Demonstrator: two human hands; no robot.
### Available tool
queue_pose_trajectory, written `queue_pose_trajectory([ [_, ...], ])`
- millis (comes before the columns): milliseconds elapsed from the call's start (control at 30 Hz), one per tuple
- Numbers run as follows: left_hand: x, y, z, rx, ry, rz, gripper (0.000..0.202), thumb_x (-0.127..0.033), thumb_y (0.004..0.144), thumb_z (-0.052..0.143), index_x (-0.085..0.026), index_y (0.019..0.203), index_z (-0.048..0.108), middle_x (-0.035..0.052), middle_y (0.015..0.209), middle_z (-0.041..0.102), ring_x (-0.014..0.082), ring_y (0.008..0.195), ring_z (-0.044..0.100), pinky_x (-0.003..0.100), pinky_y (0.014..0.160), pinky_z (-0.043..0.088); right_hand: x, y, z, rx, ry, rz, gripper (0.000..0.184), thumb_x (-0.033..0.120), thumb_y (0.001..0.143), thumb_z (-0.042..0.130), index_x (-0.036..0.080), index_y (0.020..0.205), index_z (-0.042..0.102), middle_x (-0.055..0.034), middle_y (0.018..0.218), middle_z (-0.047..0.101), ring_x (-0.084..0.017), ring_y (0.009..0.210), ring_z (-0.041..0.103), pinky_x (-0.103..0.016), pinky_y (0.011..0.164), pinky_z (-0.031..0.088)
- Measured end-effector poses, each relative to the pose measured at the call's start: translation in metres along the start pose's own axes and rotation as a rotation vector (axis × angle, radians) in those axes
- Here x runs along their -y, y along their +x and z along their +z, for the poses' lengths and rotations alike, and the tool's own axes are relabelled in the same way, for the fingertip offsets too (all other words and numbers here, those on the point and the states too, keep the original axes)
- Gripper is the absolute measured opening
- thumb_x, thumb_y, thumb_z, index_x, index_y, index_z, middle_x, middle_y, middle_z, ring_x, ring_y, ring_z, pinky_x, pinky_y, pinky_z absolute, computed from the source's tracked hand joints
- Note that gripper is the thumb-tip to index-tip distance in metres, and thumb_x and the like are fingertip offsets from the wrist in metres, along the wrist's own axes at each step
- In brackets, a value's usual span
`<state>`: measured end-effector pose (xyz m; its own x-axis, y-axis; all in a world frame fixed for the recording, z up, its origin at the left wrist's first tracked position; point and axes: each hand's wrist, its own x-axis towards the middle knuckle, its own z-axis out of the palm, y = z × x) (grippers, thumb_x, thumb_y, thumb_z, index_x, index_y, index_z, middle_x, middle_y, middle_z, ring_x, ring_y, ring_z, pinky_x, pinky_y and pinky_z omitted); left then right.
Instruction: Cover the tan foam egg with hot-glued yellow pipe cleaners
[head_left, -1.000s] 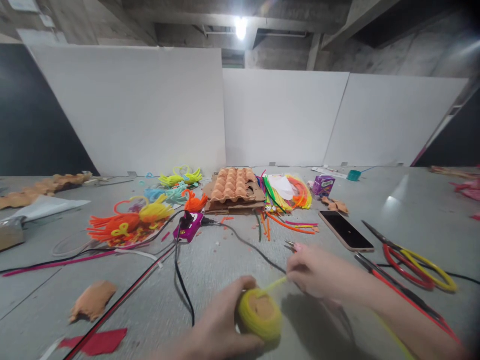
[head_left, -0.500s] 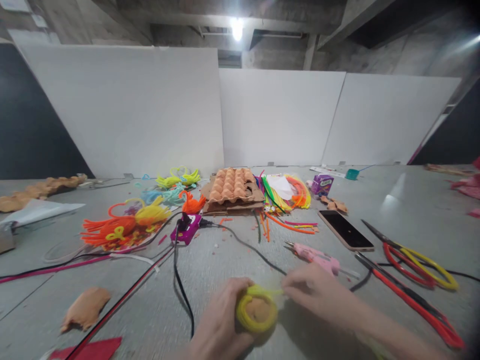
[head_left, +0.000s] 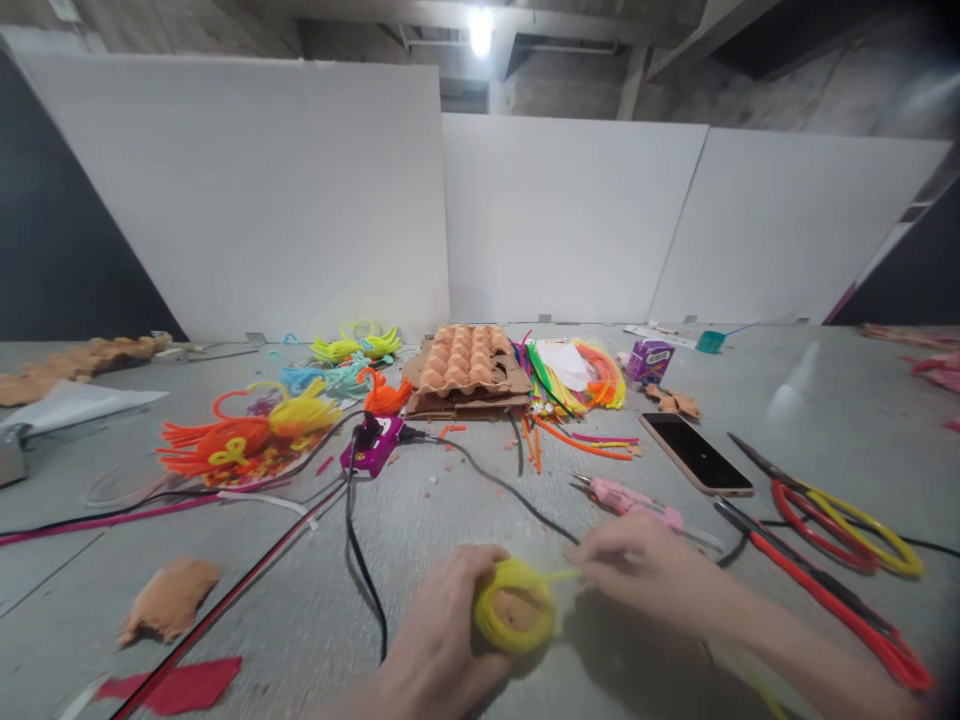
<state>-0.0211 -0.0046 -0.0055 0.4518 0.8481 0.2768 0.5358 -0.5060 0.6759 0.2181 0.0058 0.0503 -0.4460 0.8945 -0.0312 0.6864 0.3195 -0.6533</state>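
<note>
The left hand (head_left: 439,635) is clenching a coil of yellow pipe cleaner (head_left: 504,632) wound around a tan round core (head_left: 516,610), its grip closing on the coil's left side while the core faces up toward the camera. The coil is sitting inside that grip, just above the counter (head_left: 292,610), and its shadow is falling on the surface beneath. A loose yellow strand (head_left: 562,575) is running from the coil's right side to the right hand (head_left: 649,578), whose thumb and fingers are pinching it, so the two grips are close together with the coil and strand between them.

Just beyond the right hand, a pink hot glue gun (head_left: 626,497) is lying on its side, with a black cord (head_left: 495,490) trailing from a purple power unit (head_left: 373,445). A smartphone (head_left: 696,467) is lying further right, beside a pair of scissors (head_left: 825,530) looped with red and yellow handles. Further ahead, a cardboard egg tray (head_left: 465,365) is sitting among heaps of pipe cleaners, while tan felt (head_left: 171,600) and red felt (head_left: 169,680) are lying near the counter's lower left.
</note>
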Motion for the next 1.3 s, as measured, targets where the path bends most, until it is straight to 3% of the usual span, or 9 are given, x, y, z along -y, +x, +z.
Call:
queue_pose_trajectory([
  [133,0.005,-0.003,0.002,0.011,0.032,0.049,0.046,-0.007,0.064,0.064,-0.021,0.104,0.046,0.0123,0.112,0.064,0.0282,0.1,0.062,0.045,0.087,0.049,0.0,0.002,0.005,0.015,-0.019,0.002,0.021,0.015,0.079,0.049,0.018,0.072,0.069,0.0005,0.065,0.063,-0.013,0.062,0.053,-0.023,0.057,0.037],
  [333,0.005,-0.002,0.0,0.005,0.128,0.239,0.052,-0.001,0.067,0.062,-0.025,0.109,0.041,0.0102,0.117,0.061,0.0271,0.104,0.061,0.043,0.086,0.05,0.0,0.004,0.006,0.023,-0.042,0.003,0.022,0.013,0.077,0.046,0.018,0.067,0.065,0.002,0.062,0.061,-0.011,0.059,0.05,-0.022,0.054,0.032],
  [600,0.004,0.0,-0.001,-0.007,0.217,0.316,0.056,-0.001,0.066,0.064,-0.024,0.112,0.042,0.0107,0.116,0.06,0.028,0.102,0.062,0.043,0.083,0.055,-0.007,0.005,0.011,0.018,-0.105,-0.024,0.02,0.011,0.075,0.045,0.018,0.058,0.053,0.0057,0.055,0.05,-0.008,0.054,0.043,-0.022,0.051,0.026],
  [800,0.007,-0.004,0.001,-0.049,0.241,0.296,0.049,-0.004,0.068,0.064,-0.022,0.11,0.045,0.0147,0.121,0.053,0.0286,0.099,0.065,0.039,0.077,0.059,-0.005,0.002,0.018,-0.027,-0.208,-0.043,0.024,0.012,0.08,0.045,0.018,0.058,0.052,0.004,0.057,0.054,-0.01,0.055,0.046,-0.023,0.052,0.026],
  [933,0.006,-0.006,-0.001,-0.043,0.262,0.351,0.048,-0.005,0.069,0.065,-0.021,0.11,0.046,0.0134,0.116,0.055,0.0273,0.097,0.066,0.036,0.078,0.059,-0.006,-0.001,0.024,-0.081,-0.292,-0.019,0.023,0.012,0.082,0.045,0.019,0.064,0.057,-0.0009,0.063,0.061,-0.014,0.061,0.052,-0.025,0.055,0.03],
  [1133,0.007,-0.005,0.001,-0.043,0.229,0.309,0.049,-0.002,0.065,0.066,-0.021,0.106,0.048,0.0113,0.111,0.056,0.0261,0.092,0.066,0.035,0.075,0.059,0.006,-0.006,0.027,-0.106,-0.365,0.018,0.024,0.011,0.083,0.046,0.025,0.093,0.063,-0.0009,0.069,0.065,-0.016,0.06,0.057,-0.025,0.054,0.031],
  [1300,0.008,-0.005,0.004,-0.029,0.175,0.23,0.048,-0.001,0.065,0.068,-0.021,0.104,0.05,0.0091,0.109,0.054,0.0242,0.09,0.065,0.035,0.074,0.059,0.02,-0.01,0.031,-0.079,-0.504,0.046,0.024,0.01,0.082,0.046,0.027,0.09,0.062,-0.0012,0.067,0.065,-0.019,0.062,0.06,-0.025,0.05,0.027],
])
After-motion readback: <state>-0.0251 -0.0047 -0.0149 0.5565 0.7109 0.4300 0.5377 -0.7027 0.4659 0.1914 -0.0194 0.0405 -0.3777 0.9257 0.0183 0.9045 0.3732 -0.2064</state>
